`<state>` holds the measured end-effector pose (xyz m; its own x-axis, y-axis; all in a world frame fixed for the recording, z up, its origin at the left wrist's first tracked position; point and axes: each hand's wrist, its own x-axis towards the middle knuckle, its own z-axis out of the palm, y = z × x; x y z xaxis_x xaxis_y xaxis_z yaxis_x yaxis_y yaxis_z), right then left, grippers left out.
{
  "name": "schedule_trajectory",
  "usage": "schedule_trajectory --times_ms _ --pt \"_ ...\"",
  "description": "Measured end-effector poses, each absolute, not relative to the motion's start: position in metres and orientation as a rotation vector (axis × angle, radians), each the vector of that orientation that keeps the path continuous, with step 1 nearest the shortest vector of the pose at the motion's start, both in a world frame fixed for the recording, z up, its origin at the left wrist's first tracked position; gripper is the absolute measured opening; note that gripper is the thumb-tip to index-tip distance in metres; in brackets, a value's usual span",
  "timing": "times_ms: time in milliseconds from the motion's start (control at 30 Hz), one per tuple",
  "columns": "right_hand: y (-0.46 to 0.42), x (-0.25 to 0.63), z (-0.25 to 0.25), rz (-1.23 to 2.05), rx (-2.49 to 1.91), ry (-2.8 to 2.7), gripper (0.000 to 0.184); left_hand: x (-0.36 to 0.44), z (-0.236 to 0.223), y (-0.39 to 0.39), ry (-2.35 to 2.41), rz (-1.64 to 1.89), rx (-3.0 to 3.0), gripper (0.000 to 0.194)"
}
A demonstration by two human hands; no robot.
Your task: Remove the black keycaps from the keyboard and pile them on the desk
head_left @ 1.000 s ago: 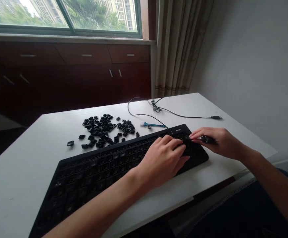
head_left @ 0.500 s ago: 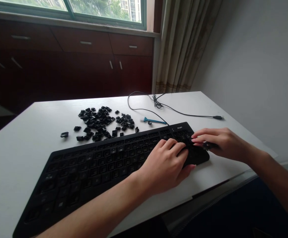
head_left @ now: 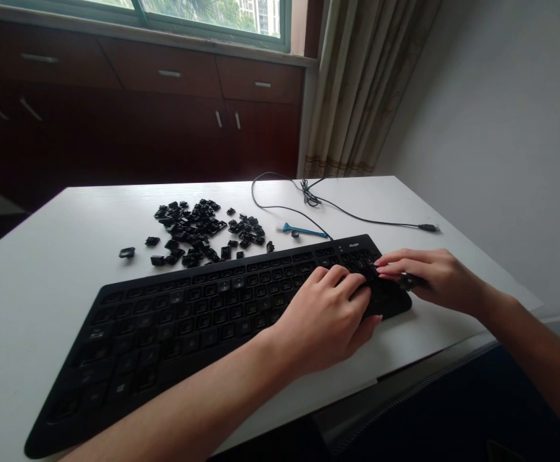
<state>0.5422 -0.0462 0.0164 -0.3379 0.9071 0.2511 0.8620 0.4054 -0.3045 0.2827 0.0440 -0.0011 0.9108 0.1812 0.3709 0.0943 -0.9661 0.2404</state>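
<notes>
Keyboard: the black keyboard (head_left: 82,410) was the main thing here, lying at a slant on the white tabletop (head_left: 463,256), with lots of open sockets and a few lettered keys fitted, an M among them.
Left hand: yeah, the left hand (head_left: 328,311) was over the right part of the board, fingers curled down onto it, thumb sticking out apart from them.
Right hand: the right hand (head_left: 434,276) was at the board's right end, just beside the left one, fingers closed around a dark item (head_left: 411,282). It was mostly tucked under the fingers, so I honestly couldn't say what it was.
Keycap pile: a messy bunch of loose black keycaps (head_left: 196,224) sat behind the keyboard, with a few strays around the edges.
Brush: a little blue brush (head_left: 304,230) with pale bristles lay behind the board, right of the pile, a small dark piece (head_left: 295,234) just beside it.
Cable: the thin black cable (head_left: 287,208) looped out from the keyboard's back edge to a tangle, then off right to its plug (head_left: 427,227).
Backdrop: dark red cabinets (head_left: 164,135) under a window (head_left: 222,16), plus a pale curtain (head_left: 357,83).
</notes>
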Motion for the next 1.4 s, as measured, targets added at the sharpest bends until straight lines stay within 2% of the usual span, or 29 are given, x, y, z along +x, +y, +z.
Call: schedule_trajectory --times_ms 200,300,433,533,733,1167,1400 --pt "-0.043 0.538 0.025 0.232 -1.553 -2.225 0.018 0.282 -0.001 0.043 0.216 0.583 2.861 0.038" --pt "-0.040 0.524 0.030 0.249 -1.575 -1.914 0.007 0.282 0.000 0.043 0.211 0.599 2.860 0.038" --pt "-0.030 0.495 0.038 0.441 -1.310 -1.229 0.043 0.283 -0.001 0.044 0.205 0.603 2.860 0.039" --pt "-0.022 0.474 0.047 0.648 -1.112 -1.065 0.055 0.283 -0.002 0.044 0.210 0.592 2.863 0.038" --pt "-0.015 0.457 0.050 0.539 -1.037 -1.020 0.057 0.282 -0.002 0.043 0.203 0.602 2.867 0.037" --pt "0.002 0.458 0.031 0.772 -1.077 -1.046 0.052 0.281 -0.002 0.042 0.209 0.569 2.885 0.035" --pt "-0.004 0.462 0.040 0.677 -1.034 -1.080 0.055 0.281 0.002 0.041 0.215 0.564 2.910 0.036"
